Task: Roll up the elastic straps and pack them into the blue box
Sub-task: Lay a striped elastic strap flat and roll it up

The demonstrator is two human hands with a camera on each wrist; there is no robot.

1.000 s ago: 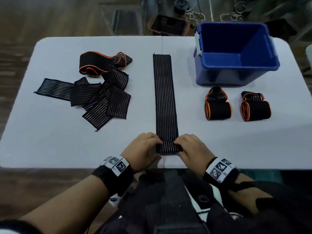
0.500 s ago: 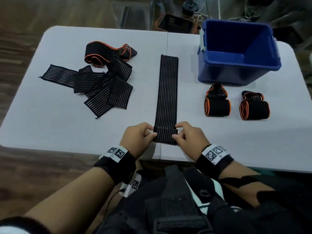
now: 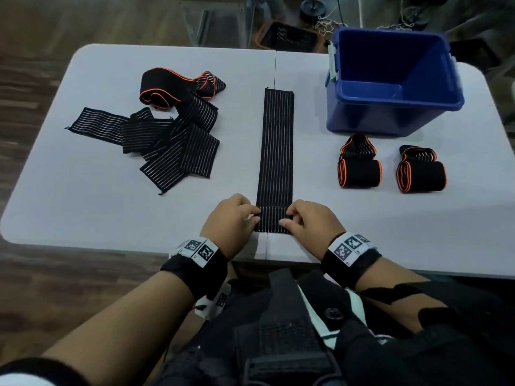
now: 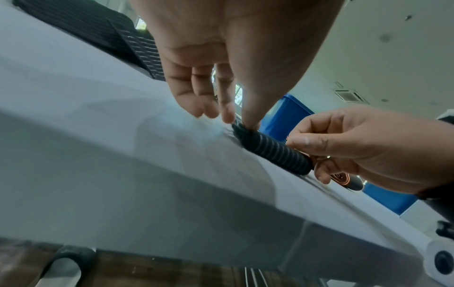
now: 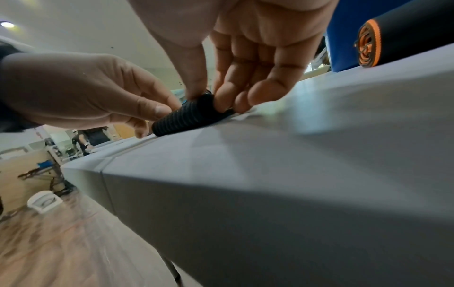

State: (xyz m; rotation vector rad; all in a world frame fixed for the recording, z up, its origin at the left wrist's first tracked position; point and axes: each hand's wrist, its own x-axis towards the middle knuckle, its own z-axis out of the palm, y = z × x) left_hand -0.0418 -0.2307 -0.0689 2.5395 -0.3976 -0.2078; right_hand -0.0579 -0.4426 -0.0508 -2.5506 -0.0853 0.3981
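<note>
Both the left hand [image 3: 232,218] and right hand [image 3: 309,222] are pinching the near, seemingly rolled end of the flat striped strap [image 3: 276,151], which is lying mid-table, left of the blue box [image 3: 390,118].

On the table [image 3: 83,207] one strap [image 3: 276,151] lies stretched out in the middle, running away from the person. At its near end the left hand [image 3: 231,221] is on its left side and the right hand [image 3: 312,224] on its right. Left of it lies a heap of straps [image 3: 172,135]. Right of it (at the far corner) stands the box [image 3: 390,115], and before the box two rolled straps [image 3: 359,168] lie side by side.
</note>
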